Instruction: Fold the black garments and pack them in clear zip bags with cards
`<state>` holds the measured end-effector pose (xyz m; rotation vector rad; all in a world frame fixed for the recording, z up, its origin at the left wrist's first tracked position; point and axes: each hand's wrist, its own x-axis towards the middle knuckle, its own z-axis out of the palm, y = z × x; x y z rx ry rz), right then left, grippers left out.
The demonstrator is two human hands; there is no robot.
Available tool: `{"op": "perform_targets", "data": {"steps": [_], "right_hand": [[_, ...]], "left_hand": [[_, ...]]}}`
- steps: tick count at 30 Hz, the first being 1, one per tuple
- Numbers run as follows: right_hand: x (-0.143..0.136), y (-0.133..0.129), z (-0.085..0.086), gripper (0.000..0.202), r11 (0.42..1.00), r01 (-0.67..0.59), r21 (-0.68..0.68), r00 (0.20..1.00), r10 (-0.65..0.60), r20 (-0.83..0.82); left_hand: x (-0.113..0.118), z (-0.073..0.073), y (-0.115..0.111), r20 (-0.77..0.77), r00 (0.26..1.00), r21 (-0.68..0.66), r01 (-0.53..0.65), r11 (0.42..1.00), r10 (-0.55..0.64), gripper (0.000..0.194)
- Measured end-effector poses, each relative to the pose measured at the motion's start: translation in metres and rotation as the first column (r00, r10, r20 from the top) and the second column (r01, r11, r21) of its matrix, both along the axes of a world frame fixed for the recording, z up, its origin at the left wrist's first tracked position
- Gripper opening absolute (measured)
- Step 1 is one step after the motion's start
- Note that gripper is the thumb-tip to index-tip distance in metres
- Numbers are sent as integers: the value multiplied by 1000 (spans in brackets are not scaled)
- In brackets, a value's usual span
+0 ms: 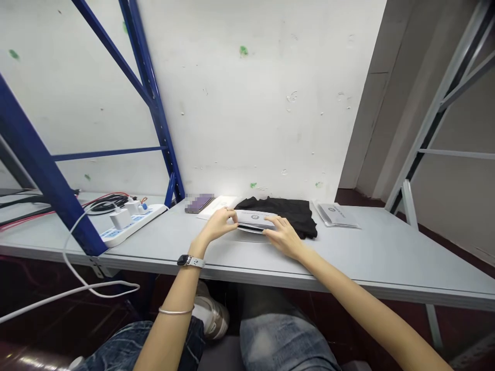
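Observation:
A flat white packaging bag (255,217) with a round dark logo lies across the middle of the table. Its near edge gapes, and something dark shows in the slit. My left hand (223,221) pinches the bag's left end between thumb and fingers. At the right end, my right hand (283,234) grips it with the thumb at the near edge and the fingers on top. Just behind the bag and to its right is a spread black cloth (296,214), perhaps a garment, partly covered by the bag and my right hand.
A similar packed bag (337,215) lies to the right. Left of my hands are a white sheet or bag (216,206) and a purple phone-like object (200,203). Farther left are a power strip (135,226) with chargers, cables and a blue rack post (50,170). A white wall panel (251,113) stands behind.

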<state>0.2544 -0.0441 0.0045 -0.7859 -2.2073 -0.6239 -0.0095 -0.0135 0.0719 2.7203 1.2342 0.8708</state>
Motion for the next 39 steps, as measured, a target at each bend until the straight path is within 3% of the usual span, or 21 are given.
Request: {"op": "perform_targets", "data": {"steps": [4,7,10,13,16,21,23,27,32,35,39], "right_hand": [[-1,2,0,23,997,72,22,994,-69,-90],[2,1,1,22,998,52,-38,986,-58,-158],[4,1,1,22,996,35,-85,976,-52,-213],[4,0,2,24,991,43,-131,984,-65,-168],[2,2,1,33,984,108,-141,989,-120,-83],[5,9,-2,19,968,224,-110,970,-232,-70],[8,10,-2,18,964,250,-91,957,-260,-130],[15,10,1,26,966,257,-29,922,-254,-293],[17,10,4,31,992,124,-26,881,-122,-457],[18,13,6,33,995,14,-95,831,-64,-552],[18,11,11,37,979,-97,-181,804,-31,-594]], "left_hand": [[27,15,-17,-109,994,83,18,996,-9,7],[47,19,-28,-165,986,141,35,989,-11,7],[60,17,-35,-194,981,189,58,980,-20,8],[68,12,-36,-188,982,227,62,972,-19,8],[77,7,-38,-176,984,246,68,967,-24,7],[87,0,-42,-237,967,188,144,972,-97,2],[84,-2,-41,-240,960,134,182,974,-146,17],[69,-4,-33,-188,964,29,195,980,-187,74],[57,-8,-25,-117,966,-51,225,973,-229,101],[56,-10,-23,-115,967,-31,226,974,-228,92],[56,-9,-21,-175,982,155,93,984,-65,52]]}}
